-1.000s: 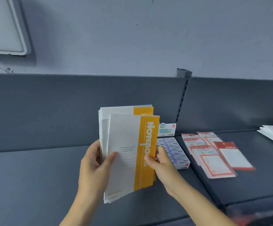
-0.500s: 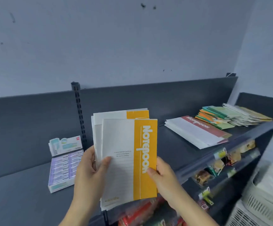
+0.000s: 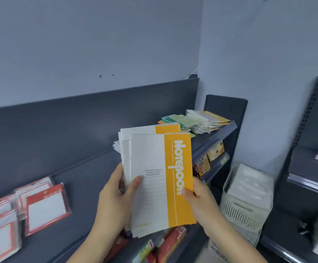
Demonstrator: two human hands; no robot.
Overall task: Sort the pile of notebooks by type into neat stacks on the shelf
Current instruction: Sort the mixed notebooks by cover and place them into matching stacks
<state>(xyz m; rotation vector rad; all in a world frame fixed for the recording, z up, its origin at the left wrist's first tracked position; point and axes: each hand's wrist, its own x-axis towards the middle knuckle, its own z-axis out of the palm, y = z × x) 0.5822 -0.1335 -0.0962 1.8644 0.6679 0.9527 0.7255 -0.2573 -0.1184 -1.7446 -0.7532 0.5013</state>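
The left hand (image 3: 114, 202) grips the left edge of a bundle of yellow-and-white notebooks (image 3: 150, 196), thumb pressed on the front cover and fingers curled behind. The right hand (image 3: 201, 203) pinches the right edge, thumb on the yellow band printed "Notebook". The bundle is held upright, clear of the shelf (image 3: 82, 179), with the covers fanned slightly at the top.

On the shelf, far right end:
- a stack of green notebooks (image 3: 175, 119);
- touching it on the right, a loose pile of white and yellow notebooks (image 3: 206, 120).

At the left end lie red-framed label packs (image 3: 44, 207). Snack packets (image 3: 201, 166) hang below the shelf edge. A white slotted basket (image 3: 247, 205) stands to the right, beside a second shelf unit (image 3: 310, 168).
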